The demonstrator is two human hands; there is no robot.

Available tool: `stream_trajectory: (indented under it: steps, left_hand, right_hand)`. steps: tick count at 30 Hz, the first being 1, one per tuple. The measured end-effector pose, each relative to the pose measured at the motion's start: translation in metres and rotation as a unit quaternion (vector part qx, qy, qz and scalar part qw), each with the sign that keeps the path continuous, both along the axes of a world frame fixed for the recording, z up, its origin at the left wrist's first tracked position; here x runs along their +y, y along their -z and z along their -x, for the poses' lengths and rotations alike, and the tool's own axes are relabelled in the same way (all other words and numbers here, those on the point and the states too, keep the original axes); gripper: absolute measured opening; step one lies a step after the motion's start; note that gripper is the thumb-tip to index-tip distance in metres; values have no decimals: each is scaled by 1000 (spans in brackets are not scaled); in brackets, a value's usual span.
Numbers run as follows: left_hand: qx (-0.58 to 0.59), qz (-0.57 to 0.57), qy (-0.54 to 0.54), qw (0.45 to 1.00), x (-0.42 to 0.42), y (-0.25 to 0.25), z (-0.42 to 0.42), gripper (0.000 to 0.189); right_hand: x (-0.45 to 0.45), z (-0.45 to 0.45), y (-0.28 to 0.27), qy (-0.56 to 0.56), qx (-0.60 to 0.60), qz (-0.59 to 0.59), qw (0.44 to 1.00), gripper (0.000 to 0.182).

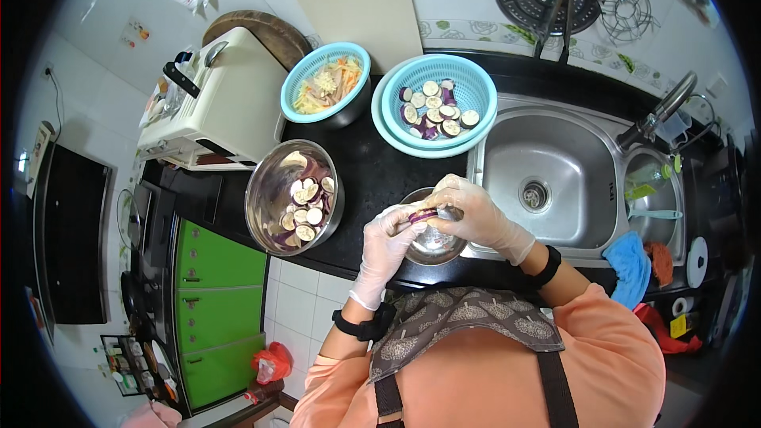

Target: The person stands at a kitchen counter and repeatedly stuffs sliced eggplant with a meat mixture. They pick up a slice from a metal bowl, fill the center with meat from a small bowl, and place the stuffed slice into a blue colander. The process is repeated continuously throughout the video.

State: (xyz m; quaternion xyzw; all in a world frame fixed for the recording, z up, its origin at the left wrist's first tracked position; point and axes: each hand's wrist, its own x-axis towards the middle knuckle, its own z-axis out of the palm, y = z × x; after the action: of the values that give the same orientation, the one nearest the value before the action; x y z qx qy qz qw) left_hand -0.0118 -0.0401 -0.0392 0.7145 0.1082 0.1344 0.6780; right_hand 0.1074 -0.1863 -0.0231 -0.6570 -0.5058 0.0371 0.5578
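Observation:
Both my hands wear clear gloves and meet over a small steel bowl at the counter's front edge. Between the fingertips of my left hand is a purple-skinned eggplant piece. My right hand grips the same piece from the other side. Something pale shows along the piece's edge, too small to make out. My hands partly hide the bowl's inside. To the left, a large steel bowl contains several eggplant pieces. Further back, a blue colander holds more eggplant rounds.
A stainless sink with a faucet lies to the right. Behind stand a blue basket of shredded food, a cutting board and a cream-coloured appliance with a black-handled knife on top. Cloths hang at the sink's front.

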Motion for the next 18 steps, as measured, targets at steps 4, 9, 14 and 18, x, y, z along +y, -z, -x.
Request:
stream_trajectory:
  steps: [4,9,14,18]
  left_hand:
    - [56,124,36,990,4,-4,1,27]
    - [32,46,8,998,-2,-9,1,20]
    - [9,-188,-27,982,-4,-14,3,17]
    - [-5,-251,-31,967,-6,-19,6,18]
  right_hand:
    - [-2,0,-8,-16,16,22,999,21]
    - [1,-1,-4,-22,32,30,999,16]
    - [6,4,-1,-13,57,45,997,12]
    - [7,4,-4,-6,43,84,996,9]
